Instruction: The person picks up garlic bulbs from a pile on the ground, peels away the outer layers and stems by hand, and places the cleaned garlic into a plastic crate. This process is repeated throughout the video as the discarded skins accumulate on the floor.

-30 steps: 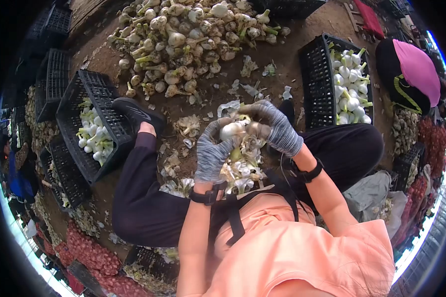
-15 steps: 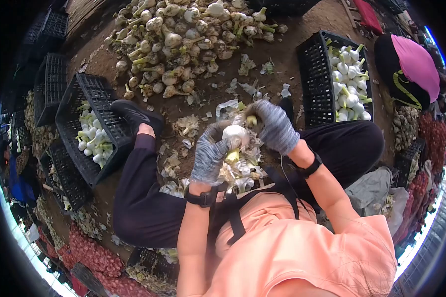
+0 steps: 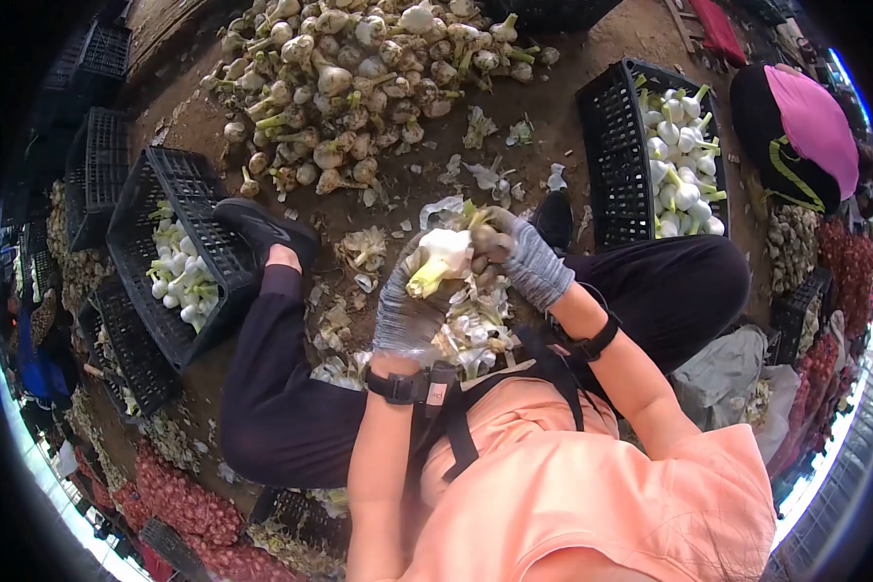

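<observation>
head view: one garlic bulb (image 3: 446, 248), white, between two gloved hands over lap. left hand (image 3: 412, 310) fingers curled round bulb. right hand (image 3: 526, 257) fingers pinched shut on bulb's end. two black crates with white bulbs: left crate (image 3: 179, 170), right crate (image 3: 606, 145). since half second ago: bulb turned, green stalk now sticks out down-left. around: big garlic pile (image 3: 359, 68) ahead, peels (image 3: 470, 335) in lap, another person (image 3: 810, 126) far right.

A garlic bulb (image 3: 443, 254) sits gripped between the left hand (image 3: 407, 306) and right hand (image 3: 526, 257), above a heap of peelings (image 3: 470, 335) in the lap. A garlic pile (image 3: 359, 73) lies on the ground ahead. The left crate (image 3: 131, 233) and right crate (image 3: 611, 155) flank the legs, with a co-worker (image 3: 815, 126) beyond the right one.
</observation>
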The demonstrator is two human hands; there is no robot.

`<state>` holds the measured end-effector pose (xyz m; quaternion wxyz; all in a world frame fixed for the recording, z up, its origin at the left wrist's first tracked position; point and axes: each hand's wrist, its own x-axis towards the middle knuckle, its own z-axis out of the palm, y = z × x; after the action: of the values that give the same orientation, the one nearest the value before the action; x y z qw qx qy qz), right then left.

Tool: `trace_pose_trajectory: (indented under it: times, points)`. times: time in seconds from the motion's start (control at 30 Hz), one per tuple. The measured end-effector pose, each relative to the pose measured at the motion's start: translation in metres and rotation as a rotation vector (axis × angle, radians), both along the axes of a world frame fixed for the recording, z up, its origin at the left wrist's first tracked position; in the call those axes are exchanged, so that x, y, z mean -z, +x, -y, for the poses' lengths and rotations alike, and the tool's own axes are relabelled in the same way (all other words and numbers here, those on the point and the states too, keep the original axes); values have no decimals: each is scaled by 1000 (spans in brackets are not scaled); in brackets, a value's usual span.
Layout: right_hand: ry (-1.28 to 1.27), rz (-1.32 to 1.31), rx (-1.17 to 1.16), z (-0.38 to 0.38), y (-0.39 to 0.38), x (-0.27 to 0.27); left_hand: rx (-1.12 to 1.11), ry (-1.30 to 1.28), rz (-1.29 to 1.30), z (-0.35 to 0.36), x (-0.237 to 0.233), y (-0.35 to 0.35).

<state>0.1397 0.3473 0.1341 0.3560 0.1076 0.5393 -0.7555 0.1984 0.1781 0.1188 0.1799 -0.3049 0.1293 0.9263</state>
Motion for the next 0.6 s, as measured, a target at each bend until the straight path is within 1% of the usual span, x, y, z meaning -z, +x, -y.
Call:
trace_pose_trajectory:
  times: [0.07,0.1,0.13,0.2,0.23,0.27,0.33,0.37,0.4,0.47,0.5,0.53,0.6]
  points:
    - [170,-207,-36,8,-3,-5,-21,-50,-105,-3,-2,-1]
    - [66,-84,-25,4,-4,-6,2,-86,-120,-1,-1,-1]
    - [65,-85,-28,2,-3,-7,-1,-88,-122,-2,-1,0]
    - [99,-30,-52,-2,-1,-11,-16,-168,-46,-6,-1,3]
    - [158,-7,-99,-6,0,-6,-40,-81,-35,-7,3,4]
    - [158,-8,-100,-9,1,1,-42,-80,-36,-6,6,5]
    - [395,-38,-342,-16,7,16,-130,167,38,-4,9,9]
    - [613,-323,-627,-20,10,24,-154,159,51,-1,15,10]
    - [614,-325,-635,-22,11,31,-162,162,50,0,20,11]
    - [990,-923,-594,-20,12,31,-140,102,46,2,20,11]
    - [928,-914,-429,-19,7,31,-149,99,19,3,20,11]
    - [926,-915,-427,-13,2,25,-148,96,17,3,18,10]
    - [327,-224,-48,5,-7,4,-118,40,-75,0,13,7]
